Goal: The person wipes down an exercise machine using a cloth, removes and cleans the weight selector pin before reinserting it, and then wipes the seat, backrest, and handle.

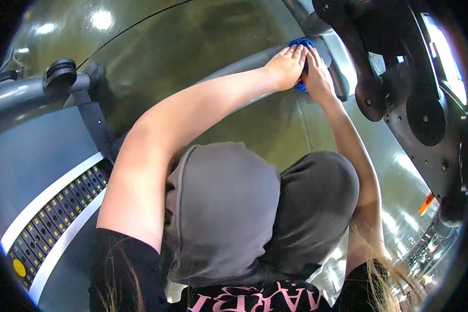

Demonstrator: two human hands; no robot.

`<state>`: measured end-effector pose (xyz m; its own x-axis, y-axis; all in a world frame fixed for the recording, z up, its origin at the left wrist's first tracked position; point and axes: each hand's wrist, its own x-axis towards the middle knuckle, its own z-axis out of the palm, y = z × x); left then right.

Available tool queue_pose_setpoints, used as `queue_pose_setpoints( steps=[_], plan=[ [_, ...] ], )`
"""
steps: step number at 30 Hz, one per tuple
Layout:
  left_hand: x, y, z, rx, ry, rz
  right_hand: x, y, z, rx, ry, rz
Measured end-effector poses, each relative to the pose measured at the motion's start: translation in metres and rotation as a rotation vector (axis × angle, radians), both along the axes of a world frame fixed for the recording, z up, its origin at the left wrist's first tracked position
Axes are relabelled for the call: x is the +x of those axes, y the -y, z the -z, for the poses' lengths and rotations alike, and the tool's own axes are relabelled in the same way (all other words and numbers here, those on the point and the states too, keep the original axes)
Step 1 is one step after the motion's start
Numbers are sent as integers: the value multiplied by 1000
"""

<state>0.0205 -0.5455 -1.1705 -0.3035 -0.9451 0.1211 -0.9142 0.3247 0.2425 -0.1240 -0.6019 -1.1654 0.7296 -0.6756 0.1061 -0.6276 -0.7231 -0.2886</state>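
Light glares off the floor (106, 39) left of the fingers (298, 52). Far right of them, a strip (445, 60) washes out white. The edges bow into black.

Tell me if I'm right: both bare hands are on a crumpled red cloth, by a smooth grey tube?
Almost! It's a crumpled blue cloth, not a red one, as the head view shows. The bare left hand and bare right hand are both on it, by the smooth grey tube.

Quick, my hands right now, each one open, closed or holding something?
Left hand: open, laid over the blue cloth.
Right hand: open, also on that cloth.
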Motion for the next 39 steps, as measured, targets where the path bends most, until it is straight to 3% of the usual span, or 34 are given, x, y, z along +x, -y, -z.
queue_pose_setpoints(
  steps=[8,16,20,21,25,29,30,34,39],
  plan=[
    [-17,44,7,23,25,54,-19,38,8,9,-8,-7],
    [-18,72,-3,114,73,127,-15,49,29,-267,-85,42],
    [-29,75,-7,98,135,215,-34,57,67,-346,-33,124],
    [-32,74,-5,91,120,239,-34,48,60,-210,135,170],
    [-35,63,-5,67,51,309,-36,15,31,-29,190,362],
    [-33,50,-7,93,-81,287,-41,-2,28,-40,176,283],
    [-31,45,12,-122,-148,292,-41,-8,30,-10,197,275],
    [-17,9,17,-294,-80,292,-36,-36,35,-19,244,152],
    [20,-37,-4,-153,-61,328,-24,-59,24,75,219,-60]
  ],
)
